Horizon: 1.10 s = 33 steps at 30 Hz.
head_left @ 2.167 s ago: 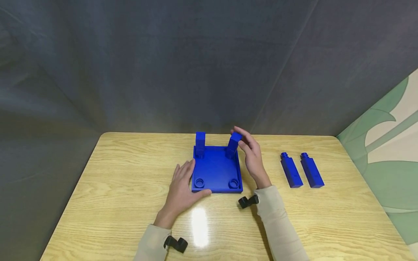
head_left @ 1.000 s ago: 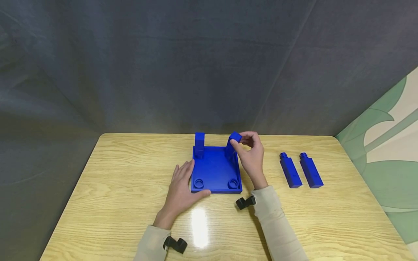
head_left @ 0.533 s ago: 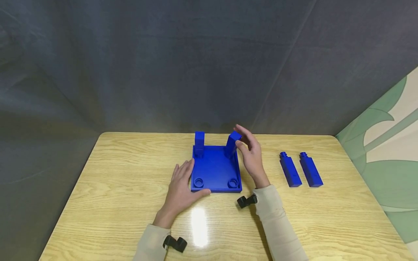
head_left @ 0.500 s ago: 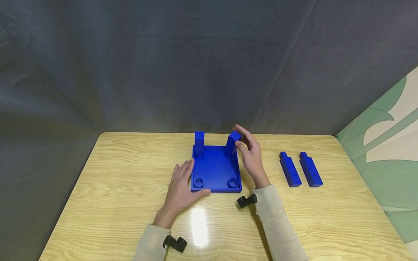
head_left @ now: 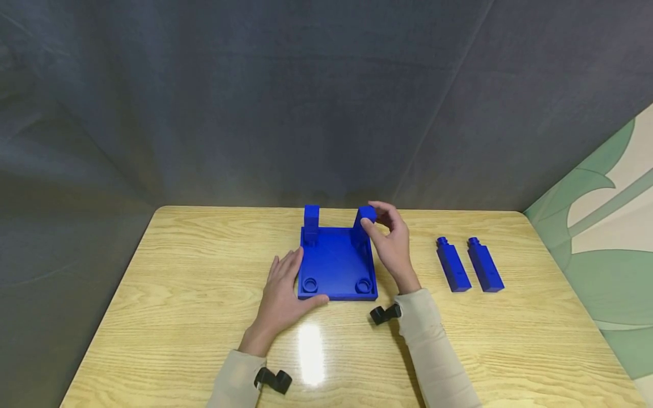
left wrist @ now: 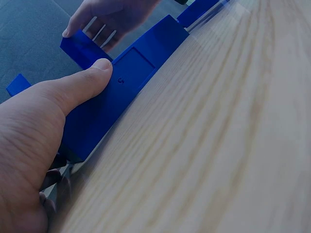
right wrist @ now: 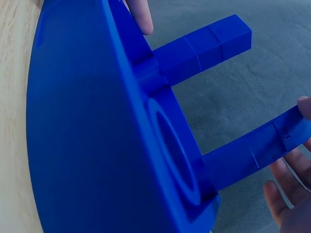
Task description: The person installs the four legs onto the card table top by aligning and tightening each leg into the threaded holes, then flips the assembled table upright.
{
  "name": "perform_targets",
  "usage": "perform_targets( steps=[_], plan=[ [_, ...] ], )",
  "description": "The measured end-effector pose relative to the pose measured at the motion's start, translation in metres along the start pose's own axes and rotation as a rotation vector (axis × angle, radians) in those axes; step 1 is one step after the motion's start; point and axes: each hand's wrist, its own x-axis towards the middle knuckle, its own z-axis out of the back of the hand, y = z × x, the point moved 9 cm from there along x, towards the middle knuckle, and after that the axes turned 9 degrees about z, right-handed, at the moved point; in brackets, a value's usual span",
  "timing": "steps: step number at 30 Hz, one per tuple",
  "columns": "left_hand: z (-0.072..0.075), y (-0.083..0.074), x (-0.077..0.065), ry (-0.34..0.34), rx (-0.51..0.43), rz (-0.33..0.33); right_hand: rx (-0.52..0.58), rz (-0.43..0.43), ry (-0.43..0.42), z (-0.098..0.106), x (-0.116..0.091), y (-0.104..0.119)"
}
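Note:
A square blue tabletop (head_left: 336,263) lies with its rimmed side up, a round socket in each near corner. My left hand (head_left: 283,294) holds its near left corner, thumb against the front wall and fingers along the left side. At the far right corner, my right hand (head_left: 393,243) pinches the upper part of a square blue table leg (head_left: 363,226) between thumb and fingers. This leg stands in its corner. A second table leg (right wrist: 204,46) stands upright at the far left corner. In the left wrist view, my thumb (left wrist: 90,82) presses the tabletop's wall.
Two more blue legs, a nearer one (head_left: 454,269) and an outer one (head_left: 486,269), lie side by side at the right, threaded ends pointing away. The wooden table (head_left: 194,272) ends at a dark grey curtain (head_left: 306,113) behind.
My right hand loosened from the leg and now pinches it again, the thumb further left across its front. The leg has turned slightly. My left hand and the tabletop stay put.

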Motion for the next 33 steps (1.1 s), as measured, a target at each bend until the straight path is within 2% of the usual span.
perform_targets(
  steps=[11,25,28,33],
  plan=[
    [0.001,0.0,0.0,-0.005,0.008,-0.003,-0.051,-0.02,-0.07,0.002,0.0,0.0],
    [0.002,0.0,0.0,-0.009,0.009,0.011,-0.061,-0.037,-0.079,0.001,0.001,0.001],
    [0.002,0.0,0.0,-0.01,0.006,0.012,-0.059,-0.017,-0.084,0.002,0.001,0.003],
    [0.002,0.0,0.0,-0.008,-0.001,0.011,-0.066,0.064,-0.117,0.008,0.002,0.015]
  ],
)
